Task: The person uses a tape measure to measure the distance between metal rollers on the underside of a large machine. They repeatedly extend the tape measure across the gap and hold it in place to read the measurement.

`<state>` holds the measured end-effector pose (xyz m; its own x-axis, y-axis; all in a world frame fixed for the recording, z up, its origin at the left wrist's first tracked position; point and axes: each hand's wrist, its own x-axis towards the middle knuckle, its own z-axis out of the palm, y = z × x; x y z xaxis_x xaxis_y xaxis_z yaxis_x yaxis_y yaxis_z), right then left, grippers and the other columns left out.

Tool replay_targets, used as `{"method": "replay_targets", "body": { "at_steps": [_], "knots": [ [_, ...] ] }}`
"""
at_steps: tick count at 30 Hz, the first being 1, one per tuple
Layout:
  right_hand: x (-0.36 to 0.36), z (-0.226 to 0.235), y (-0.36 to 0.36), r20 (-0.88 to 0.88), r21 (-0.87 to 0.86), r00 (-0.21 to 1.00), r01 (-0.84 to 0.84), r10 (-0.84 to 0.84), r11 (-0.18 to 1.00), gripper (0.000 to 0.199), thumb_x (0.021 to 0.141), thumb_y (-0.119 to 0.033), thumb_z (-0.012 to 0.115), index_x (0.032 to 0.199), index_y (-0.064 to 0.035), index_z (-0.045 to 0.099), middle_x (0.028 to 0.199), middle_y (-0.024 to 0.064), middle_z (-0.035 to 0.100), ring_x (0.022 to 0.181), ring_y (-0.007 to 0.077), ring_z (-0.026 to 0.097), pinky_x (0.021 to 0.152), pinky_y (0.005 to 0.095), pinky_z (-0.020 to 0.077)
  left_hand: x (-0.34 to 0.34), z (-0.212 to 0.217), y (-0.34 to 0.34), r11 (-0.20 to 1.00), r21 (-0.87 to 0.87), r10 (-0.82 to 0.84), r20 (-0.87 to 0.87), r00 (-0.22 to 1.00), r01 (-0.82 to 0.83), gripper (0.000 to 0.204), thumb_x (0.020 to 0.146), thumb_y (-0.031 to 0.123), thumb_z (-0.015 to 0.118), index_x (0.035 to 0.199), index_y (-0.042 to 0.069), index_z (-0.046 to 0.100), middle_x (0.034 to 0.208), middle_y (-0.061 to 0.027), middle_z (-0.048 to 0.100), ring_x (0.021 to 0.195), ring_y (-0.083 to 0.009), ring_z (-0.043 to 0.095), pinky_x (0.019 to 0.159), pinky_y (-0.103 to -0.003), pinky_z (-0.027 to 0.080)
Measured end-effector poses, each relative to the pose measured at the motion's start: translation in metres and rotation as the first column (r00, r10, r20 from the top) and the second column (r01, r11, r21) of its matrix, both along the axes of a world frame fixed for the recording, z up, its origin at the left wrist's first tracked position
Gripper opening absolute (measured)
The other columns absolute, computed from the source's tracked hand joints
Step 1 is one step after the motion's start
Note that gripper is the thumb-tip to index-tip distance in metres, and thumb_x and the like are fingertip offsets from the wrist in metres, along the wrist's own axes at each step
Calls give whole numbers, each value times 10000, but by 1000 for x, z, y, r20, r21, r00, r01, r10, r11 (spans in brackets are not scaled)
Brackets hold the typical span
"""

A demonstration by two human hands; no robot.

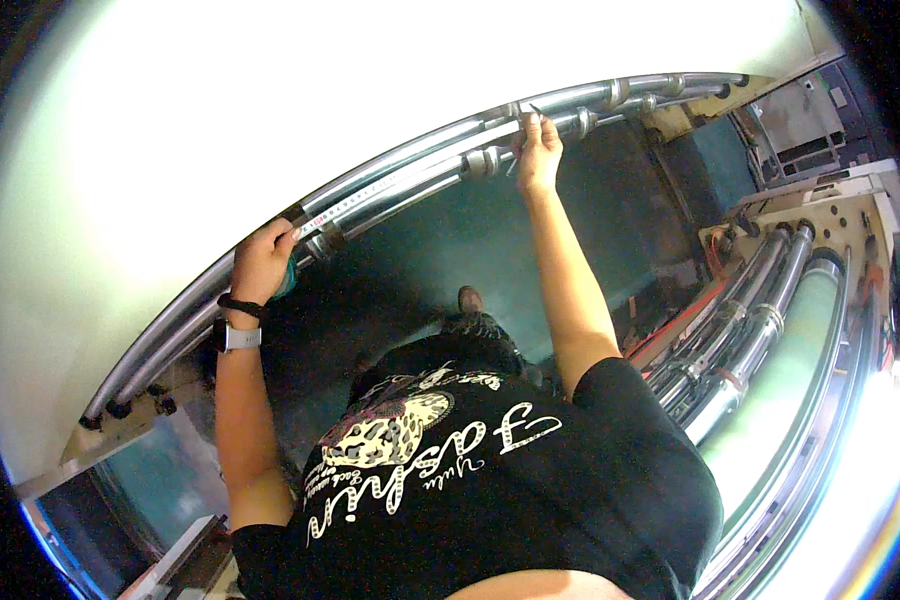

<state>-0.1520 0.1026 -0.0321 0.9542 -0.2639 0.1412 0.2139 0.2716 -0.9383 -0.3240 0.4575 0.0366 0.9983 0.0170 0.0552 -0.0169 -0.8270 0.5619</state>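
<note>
A white tape measure blade with dark and red markings lies stretched along shiny metal rollers in front of me. My left hand is closed at the blade's left end, against the rollers. A bit of teal, perhaps the tape's case, shows beneath its fingers. Farther right, my right hand is pinched closed beside the rollers, near the other end of the tape. A thin dark pen-like object sticks out above its fingertips; the fingers hide most of it.
Metal collars sit at intervals on the rollers. Beyond them rises a large bright white surface. To my right stands another machine section with metal shafts and a pale green roller. Dark floor lies between.
</note>
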Motion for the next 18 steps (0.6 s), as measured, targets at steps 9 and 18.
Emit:
{"method": "replay_targets", "body": {
  "at_steps": [9, 18],
  "knots": [
    [19, -14, -6, 15, -42, 999, 31, -30, 999, 109, 793, -85, 593, 728, -114, 510, 665, -60, 473, 561, 47, 432, 470, 194, 377, 25, -12, -9, 1000, -6, 9, -78, 997, -9, 248, 819, 279, 506, 839, 39, 566, 659, -95, 558, 611, -215, 538, 595, -300, 419],
    [36, -34, -11, 71, -46, 996, 59, -56, 997, 59, 797, -99, 597, 789, -93, 539, 759, -36, 523, 665, 63, 424, 606, 213, 370, 16, -19, 22, 971, -206, -166, -213, 963, 122, 183, 825, 220, 533, 851, 39, 550, 731, -17, 549, 707, -109, 501, 683, -246, 409]
  ]
}}
